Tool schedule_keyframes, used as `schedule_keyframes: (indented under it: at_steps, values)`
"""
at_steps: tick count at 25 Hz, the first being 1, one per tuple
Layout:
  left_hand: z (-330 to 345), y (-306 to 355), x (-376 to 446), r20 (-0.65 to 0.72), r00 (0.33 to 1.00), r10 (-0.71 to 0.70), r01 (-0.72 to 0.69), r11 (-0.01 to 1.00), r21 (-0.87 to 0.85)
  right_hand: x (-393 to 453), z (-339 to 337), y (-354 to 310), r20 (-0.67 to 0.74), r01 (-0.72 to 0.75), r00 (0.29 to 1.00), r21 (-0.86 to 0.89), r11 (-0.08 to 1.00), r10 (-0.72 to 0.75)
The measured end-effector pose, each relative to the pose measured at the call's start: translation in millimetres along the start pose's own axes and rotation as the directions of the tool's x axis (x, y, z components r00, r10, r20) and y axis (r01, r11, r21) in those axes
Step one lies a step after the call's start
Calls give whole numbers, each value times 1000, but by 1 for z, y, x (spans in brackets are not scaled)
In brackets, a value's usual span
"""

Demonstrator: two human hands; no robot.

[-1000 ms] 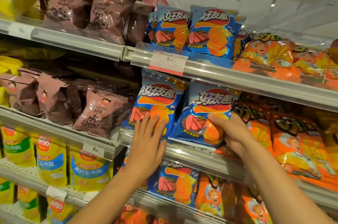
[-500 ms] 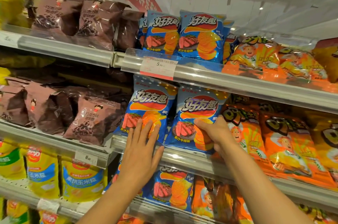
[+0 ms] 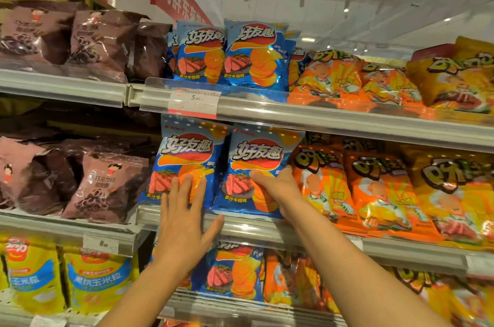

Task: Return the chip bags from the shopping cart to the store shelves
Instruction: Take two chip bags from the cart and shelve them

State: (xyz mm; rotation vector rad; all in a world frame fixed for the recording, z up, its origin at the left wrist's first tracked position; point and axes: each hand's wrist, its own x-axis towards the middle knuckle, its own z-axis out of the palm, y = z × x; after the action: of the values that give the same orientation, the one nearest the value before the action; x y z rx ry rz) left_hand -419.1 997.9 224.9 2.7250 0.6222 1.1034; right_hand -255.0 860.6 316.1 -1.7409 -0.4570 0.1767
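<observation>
Two blue chip bags stand upright side by side on the middle shelf (image 3: pixel 294 230). My left hand (image 3: pixel 184 217) lies flat with straight fingers against the lower front of the left blue bag (image 3: pixel 187 158). My right hand (image 3: pixel 280 190) grips the right edge of the right blue bag (image 3: pixel 256 166), thumb across its front, fingers hidden behind it. More of the same blue bags (image 3: pixel 251 54) stand on the shelf above, and one blue bag (image 3: pixel 232 273) sits on the shelf below. The shopping cart is out of view.
Brown snack bags (image 3: pixel 107 187) fill the shelves to the left, orange bags (image 3: pixel 374 193) and yellow-orange bags (image 3: pixel 454 193) to the right. Yellow corn snack bags (image 3: pixel 93 281) sit at lower left. A price tag (image 3: pixel 195 102) hangs on the upper shelf rail.
The view tilted up and shifted slightly. Both hands stayed on the two blue bags; the left hand slid a little lower on its bag, toward the shelf rail.
</observation>
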Motion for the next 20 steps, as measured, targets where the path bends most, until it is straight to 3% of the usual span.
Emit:
schedule_keyframes:
  at_steps: [2,4,6,8,10,12,14,16,20]
  values:
    - [-2,13,1,-54,998,31,-32,999,-25,-6,-7,0,-105,158,980,-113,981,-170]
    - [3,33,4,-82,981,175,-179,983,-47,-14,-11,-3,-220,298,894,-359,885,-390]
    - [14,53,6,-28,951,307,-309,949,-61,-16,-15,-11,-122,364,860,-536,762,-496]
    - [26,65,8,69,945,318,-317,948,-34,-12,-23,-22,123,394,907,-584,709,-402]
    - [34,69,7,144,949,280,-288,957,37,-9,-37,-30,268,417,909,-576,703,-319]
    - [35,69,6,152,956,249,-264,961,86,-12,-54,-28,238,471,876,-609,638,-419]
    - [31,75,6,123,965,231,-242,966,89,-24,-77,-10,89,491,797,-671,556,-597]
    - [28,87,6,88,953,289,-293,955,40,-37,-99,20,-22,455,756,-700,550,-654]
    - [37,113,8,118,933,341,-345,938,15,-41,-113,67,-28,333,861,-724,604,-508]
